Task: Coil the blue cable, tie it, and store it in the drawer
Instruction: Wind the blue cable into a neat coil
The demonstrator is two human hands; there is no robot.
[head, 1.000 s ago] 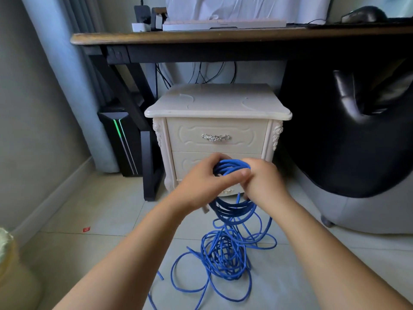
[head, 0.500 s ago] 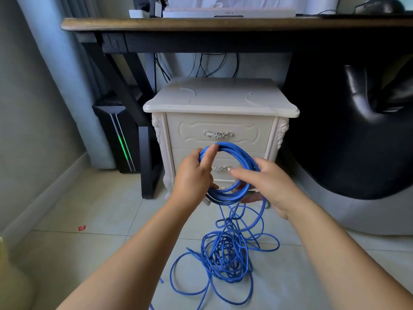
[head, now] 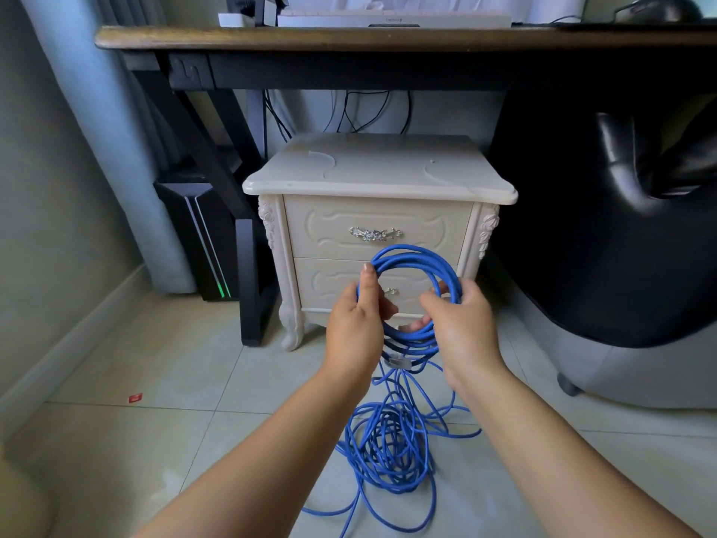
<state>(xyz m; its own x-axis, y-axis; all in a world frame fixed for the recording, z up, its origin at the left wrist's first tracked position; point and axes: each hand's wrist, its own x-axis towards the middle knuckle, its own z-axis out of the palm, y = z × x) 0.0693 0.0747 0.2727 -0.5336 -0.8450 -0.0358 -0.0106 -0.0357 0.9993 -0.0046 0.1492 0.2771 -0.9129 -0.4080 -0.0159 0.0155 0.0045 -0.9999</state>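
My two hands hold a blue cable (head: 411, 250), wound into a round coil, upright in front of me. My left hand (head: 359, 320) grips the coil's left side, thumb pressed up along the strands and fingers curled round behind them. My right hand (head: 461, 328) grips the right side, fingers wrapped over the loops from outside. The coil stands between my hands, before the closed lower drawer (head: 329, 281) of a cream nightstand (head: 372, 168). From the coil's bottom the rest of the cable hangs down to a loose tangle on the tiled floor (head: 155, 440), between my forearms. A clear plug (head: 397, 361) dangles just under the coil.

A small mark on the white keyboard (head: 392, 19) on the desk (head: 310, 36) is too small to read.

Both bare forearms reach forward from the bottom edge, wrists nearly level, hands near each other.
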